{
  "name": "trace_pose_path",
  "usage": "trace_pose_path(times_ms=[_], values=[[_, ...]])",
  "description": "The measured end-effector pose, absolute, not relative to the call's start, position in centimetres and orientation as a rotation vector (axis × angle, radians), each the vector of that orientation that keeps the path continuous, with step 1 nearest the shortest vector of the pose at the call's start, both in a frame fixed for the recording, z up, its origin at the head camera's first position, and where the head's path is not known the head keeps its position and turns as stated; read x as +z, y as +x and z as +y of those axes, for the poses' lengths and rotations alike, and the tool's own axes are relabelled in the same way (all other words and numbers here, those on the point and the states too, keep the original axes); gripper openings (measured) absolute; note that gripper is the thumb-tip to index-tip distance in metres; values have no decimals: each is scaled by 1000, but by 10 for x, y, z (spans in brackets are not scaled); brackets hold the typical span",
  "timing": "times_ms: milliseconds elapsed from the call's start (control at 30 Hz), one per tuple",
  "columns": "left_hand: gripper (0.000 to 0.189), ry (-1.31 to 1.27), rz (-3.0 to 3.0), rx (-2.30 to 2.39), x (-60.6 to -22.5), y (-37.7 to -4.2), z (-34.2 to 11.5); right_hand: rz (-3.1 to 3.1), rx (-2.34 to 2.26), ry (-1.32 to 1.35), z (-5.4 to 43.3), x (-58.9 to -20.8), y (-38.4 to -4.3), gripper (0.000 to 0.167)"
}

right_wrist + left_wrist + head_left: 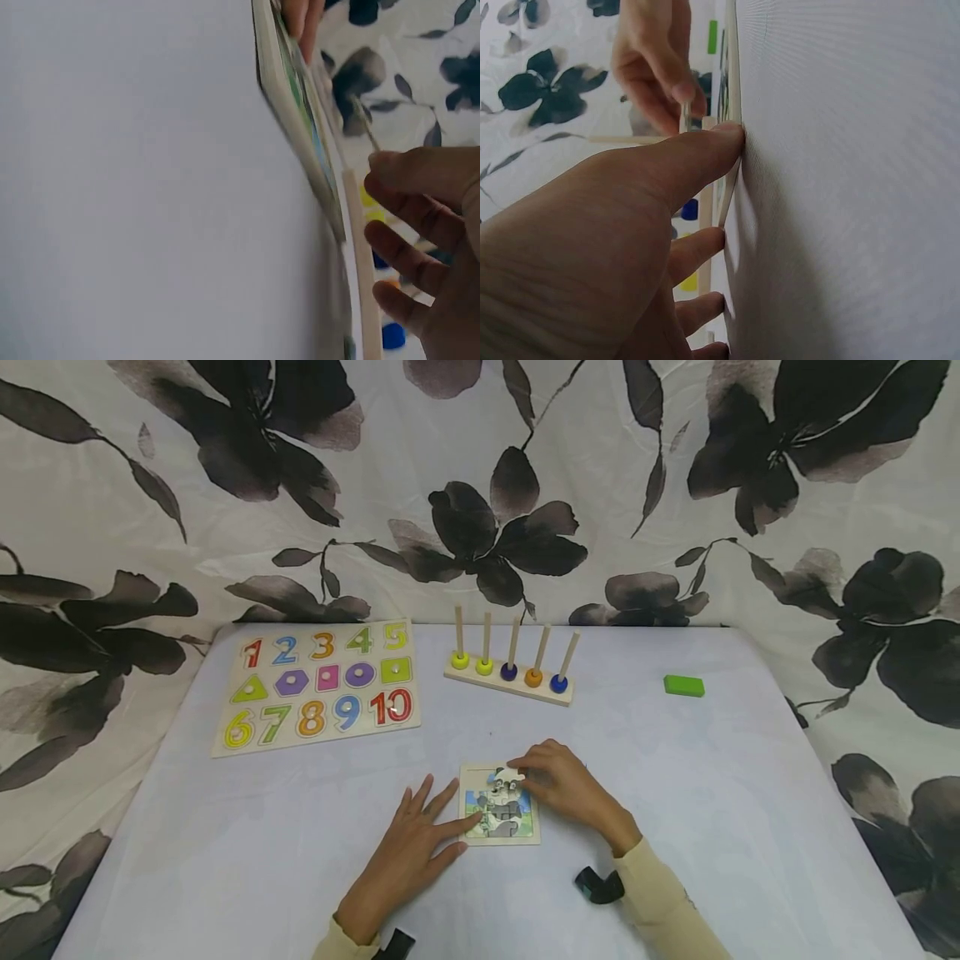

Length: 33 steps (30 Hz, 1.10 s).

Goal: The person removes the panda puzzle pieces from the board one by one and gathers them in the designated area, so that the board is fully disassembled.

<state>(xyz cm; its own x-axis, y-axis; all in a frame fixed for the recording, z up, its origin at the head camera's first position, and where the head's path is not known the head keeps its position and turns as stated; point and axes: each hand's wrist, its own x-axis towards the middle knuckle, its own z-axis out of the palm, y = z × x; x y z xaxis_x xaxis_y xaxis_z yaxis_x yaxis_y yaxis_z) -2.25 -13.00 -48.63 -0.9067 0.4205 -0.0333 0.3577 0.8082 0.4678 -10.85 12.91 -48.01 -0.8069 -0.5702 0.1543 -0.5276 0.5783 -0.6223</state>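
A small panda jigsaw puzzle in a wooden frame (pixel 476 771) lies on the white table. My right hand (pixel 566 787) pinches a puzzle piece (pixel 367 126) between thumb and fingertips, held above the upper right of the puzzle. In the head view the piece overlaps the panda's head. My left hand (pixel 411 847) rests at the frame's left side with fingers spread; its index fingertip touches the picture and its thumb lies by the lower left corner. The left wrist view shows that thumb (pixel 705 154) against the frame's edge.
Behind on the left lies a number and shape board (pixel 348 691). A peg stand (pixel 517 683) with coloured rings is beyond the puzzle. A green block (pixel 684 686) sits at the right. A floral cloth (pixel 630 543) hangs along the table's back edge.
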Motion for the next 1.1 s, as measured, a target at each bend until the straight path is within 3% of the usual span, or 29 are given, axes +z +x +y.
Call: trace_pose_path(times_ms=[333, 567, 1100], values=[[38, 585, 2844, 735, -488, -22, -131, 2796, -1124, -706, 203, -477, -109, 31], [38, 563, 2841, 732, -488, -21, -131, 2884, -1030, -671, 248, -479, -109, 31], [38, 570, 2844, 725, -486, -22, -129, 2812, -895, -503, 266, -476, -108, 28]])
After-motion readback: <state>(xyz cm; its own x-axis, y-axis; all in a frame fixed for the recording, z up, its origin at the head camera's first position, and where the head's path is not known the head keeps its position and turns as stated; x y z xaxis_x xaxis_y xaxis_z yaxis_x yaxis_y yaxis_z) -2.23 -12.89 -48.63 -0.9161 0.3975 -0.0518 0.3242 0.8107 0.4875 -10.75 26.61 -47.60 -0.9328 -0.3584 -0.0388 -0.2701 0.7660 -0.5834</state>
